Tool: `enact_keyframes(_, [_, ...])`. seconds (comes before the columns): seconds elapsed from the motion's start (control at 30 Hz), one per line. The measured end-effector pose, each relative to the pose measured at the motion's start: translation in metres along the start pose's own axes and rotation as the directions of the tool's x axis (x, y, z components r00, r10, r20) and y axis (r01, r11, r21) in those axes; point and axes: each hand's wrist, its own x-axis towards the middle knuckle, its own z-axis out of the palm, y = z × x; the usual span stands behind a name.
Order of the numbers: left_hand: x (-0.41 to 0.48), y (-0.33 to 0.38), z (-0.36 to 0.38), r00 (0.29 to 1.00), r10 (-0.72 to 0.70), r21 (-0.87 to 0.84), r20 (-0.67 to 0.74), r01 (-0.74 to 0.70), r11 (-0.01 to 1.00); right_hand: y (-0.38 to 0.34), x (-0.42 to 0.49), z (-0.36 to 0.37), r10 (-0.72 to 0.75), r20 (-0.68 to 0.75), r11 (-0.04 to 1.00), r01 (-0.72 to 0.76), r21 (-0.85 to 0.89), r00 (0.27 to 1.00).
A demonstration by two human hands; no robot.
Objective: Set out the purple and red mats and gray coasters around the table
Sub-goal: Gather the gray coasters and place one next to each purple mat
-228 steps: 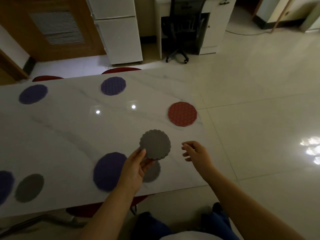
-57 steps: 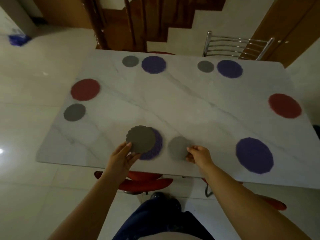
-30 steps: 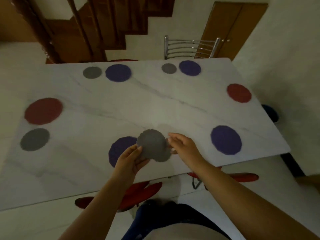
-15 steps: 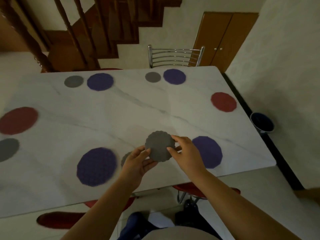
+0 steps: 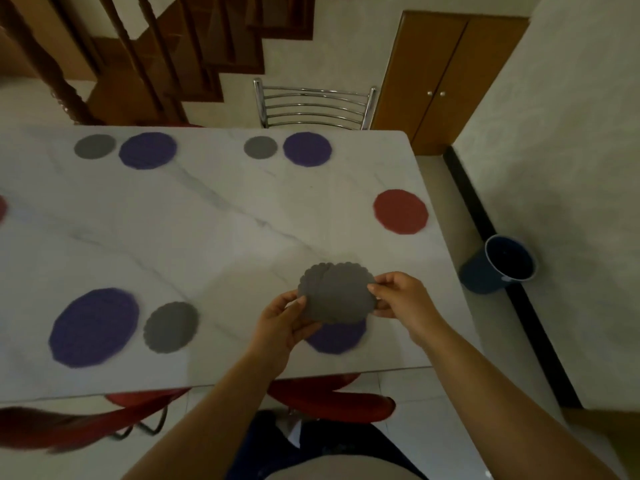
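Pinching tight, the left hand (image 5: 280, 327) is gripping the left edge of the held gray coasters (image 5: 337, 294), and the right hand (image 5: 401, 299) is gripping their right edge. Two coasters are showing, one poking past the other. They are hanging just over the near right purple mat (image 5: 337, 339) on the table (image 5: 242, 237). Further left, the near gray coaster (image 5: 171, 327) is lying just beside the near left purple mat (image 5: 93, 327). The red mat (image 5: 401, 211) is sitting by the right edge. Along the far edge, the far left gray coaster (image 5: 94, 146) is sitting beside the far left purple mat (image 5: 148, 150), and the far right gray coaster (image 5: 260, 147) beside the far right purple mat (image 5: 307, 148).
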Motion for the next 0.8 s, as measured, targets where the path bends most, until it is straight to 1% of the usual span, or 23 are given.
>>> enact_keyframes(0.07, [0.006, 0.000, 0.002, 1.000, 0.008, 0.003, -0.026, -0.008, 1.000, 0.002, 0.008, -0.023, 0.048, -0.039, 0.998, -0.046, 0.036, 0.998])
enact_keyframes(0.13, [0.010, 0.003, 0.000, 0.999, 0.016, -0.004, -0.052, -0.017, 1.000, 0.010, 0.015, -0.042, 0.083, -0.111, 0.994, -0.075, 0.078, 0.990])
enact_keyframes(0.23, [0.015, 0.010, -0.008, 0.997, 0.020, -0.009, -0.078, -0.021, 1.000, 0.030, 0.026, -0.062, 0.174, -0.222, 0.978, -0.141, 0.156, 0.959])
enact_keyframes(0.3, [0.018, 0.015, -0.013, 0.996, 0.012, -0.011, -0.092, -0.013, 1.000, 0.048, 0.031, -0.067, 0.246, -0.263, 0.964, -0.206, 0.169, 0.933])
enact_keyframes(0.4, [0.021, 0.019, -0.017, 0.994, -0.010, 0.000, -0.105, 0.010, 1.000, 0.072, 0.035, -0.067, 0.327, -0.281, 0.944, -0.300, 0.136, 0.902])
enact_keyframes(0.5, [0.024, 0.021, -0.017, 0.995, -0.030, 0.021, -0.095, 0.032, 0.999, 0.086, 0.037, -0.064, 0.381, -0.286, 0.924, -0.362, 0.119, 0.879])
enact_keyframes(0.57, [0.025, 0.021, -0.017, 0.996, -0.040, 0.031, -0.080, 0.042, 0.999, 0.091, 0.039, -0.061, 0.380, -0.303, 0.924, -0.374, 0.080, 0.874])
enact_keyframes(0.7, [0.026, 0.021, -0.019, 0.996, -0.060, 0.045, -0.064, 0.063, 0.997, 0.094, 0.039, -0.059, 0.315, -0.375, 0.926, -0.369, -0.080, 0.872])
enact_keyframes(0.8, [0.026, 0.023, -0.021, 0.997, -0.065, 0.047, -0.046, 0.067, 0.997, 0.089, 0.035, -0.060, 0.308, -0.392, 0.903, -0.396, -0.168, 0.867])
